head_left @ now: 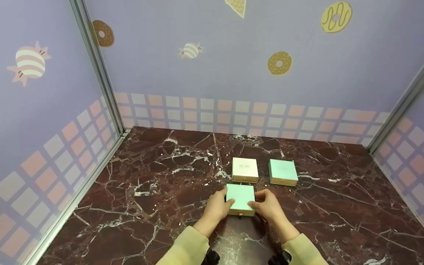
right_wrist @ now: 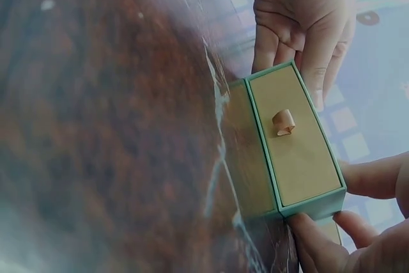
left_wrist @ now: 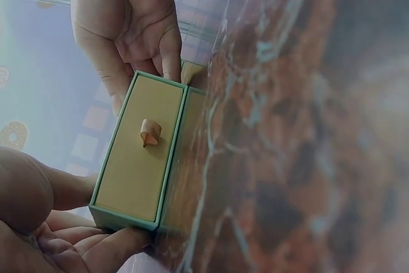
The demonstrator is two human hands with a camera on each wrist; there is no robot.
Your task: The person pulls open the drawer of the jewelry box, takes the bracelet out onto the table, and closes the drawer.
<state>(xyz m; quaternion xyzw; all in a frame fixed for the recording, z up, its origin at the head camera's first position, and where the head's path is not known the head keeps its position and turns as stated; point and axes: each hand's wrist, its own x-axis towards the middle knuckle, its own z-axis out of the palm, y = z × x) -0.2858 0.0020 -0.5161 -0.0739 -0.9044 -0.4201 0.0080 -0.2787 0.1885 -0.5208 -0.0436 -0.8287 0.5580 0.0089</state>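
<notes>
A mint-green box (head_left: 240, 196) with a gold front and a small tab lies on the dark marbled table, its front toward the person. My left hand (head_left: 215, 208) grips its left side, with the thumb on the top near the front corner. On the opposite side my right hand (head_left: 269, 208) holds it the same way, thumb on the top edge. Both wrist views show the box's gold front (left_wrist: 139, 148) (right_wrist: 300, 139) between the two hands, the drawer face flush with the green sleeve. The far sides of the fingers are partly hidden.
Just behind the held box sits a cream box (head_left: 244, 168), and to its right another mint-green box (head_left: 283, 170). Patterned lilac walls (head_left: 197, 73) with metal corner posts enclose the marbled table (head_left: 153, 206) at the back and sides.
</notes>
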